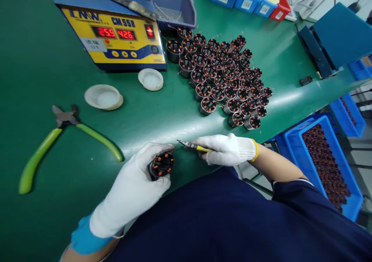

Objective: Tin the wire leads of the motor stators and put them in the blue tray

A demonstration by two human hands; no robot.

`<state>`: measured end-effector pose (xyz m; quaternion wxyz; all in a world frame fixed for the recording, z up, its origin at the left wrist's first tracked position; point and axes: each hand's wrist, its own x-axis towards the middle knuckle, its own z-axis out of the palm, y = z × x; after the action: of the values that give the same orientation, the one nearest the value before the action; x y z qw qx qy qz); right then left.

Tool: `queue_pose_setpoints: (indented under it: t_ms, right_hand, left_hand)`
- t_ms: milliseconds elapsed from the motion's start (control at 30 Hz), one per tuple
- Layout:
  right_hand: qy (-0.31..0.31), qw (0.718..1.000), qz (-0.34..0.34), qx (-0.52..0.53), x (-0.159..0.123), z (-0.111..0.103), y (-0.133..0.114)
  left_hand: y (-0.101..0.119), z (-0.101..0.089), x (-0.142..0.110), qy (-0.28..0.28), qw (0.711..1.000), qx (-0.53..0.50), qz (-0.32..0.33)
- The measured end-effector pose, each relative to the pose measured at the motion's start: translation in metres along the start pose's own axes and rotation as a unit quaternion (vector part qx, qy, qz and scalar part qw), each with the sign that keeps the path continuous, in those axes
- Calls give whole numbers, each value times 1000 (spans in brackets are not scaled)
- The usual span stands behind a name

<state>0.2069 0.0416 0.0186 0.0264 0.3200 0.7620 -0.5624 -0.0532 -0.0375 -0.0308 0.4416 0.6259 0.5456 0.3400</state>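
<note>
My left hand (132, 188), in a white glove, is closed round a small round stator (161, 165) with copper windings, held at the near edge of the green table (43, 80). My right hand (225, 149), also gloved, grips tweezers (190, 145) with a yellow band. The tweezer tips point left and reach the stator's top edge, where a thin wire sticks out.
Several finished stators (223, 76) stand in rows on the table behind my hands. Green-handled cutters (62, 138) lie at the left. Two white lids (104, 97) sit before a yellow meter box (116, 37). A blue bin of parts (325, 165) stands at the right.
</note>
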Motion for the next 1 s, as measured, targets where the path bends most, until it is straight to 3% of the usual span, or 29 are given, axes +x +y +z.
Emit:
queue_pose_setpoints:
  t_ms: [167,267,333,433,500,600,700,800,1000]
  right_hand:
    - [1,998,52,-21,2,0,-2]
    - [40,995,62,-62,2,3,-1]
    - [118,981,53,-147,2,6,0]
    - [232,913,90,-322,6,15,2]
    - [252,872,123,-402,11,22,4]
    - [251,845,147,-449,21,30,3]
    - [219,840,210,-449,27,31,-6]
    - [171,842,275,-432,24,28,-21]
    - [147,853,215,-453,6,29,-24]
  left_hand:
    - [5,0,1,14,998,-29,-59]
    - [11,-3,4,35,973,-168,-157]
    - [15,-7,6,30,914,-334,-226]
    - [18,-14,10,40,807,-515,-287]
    - [18,-17,13,79,763,-564,-306]
    - [17,-19,17,136,721,-605,-310]
    - [18,-19,20,174,709,-610,-307]
    - [20,-18,18,209,722,-592,-290]
    - [20,-21,-23,314,764,-512,-234]
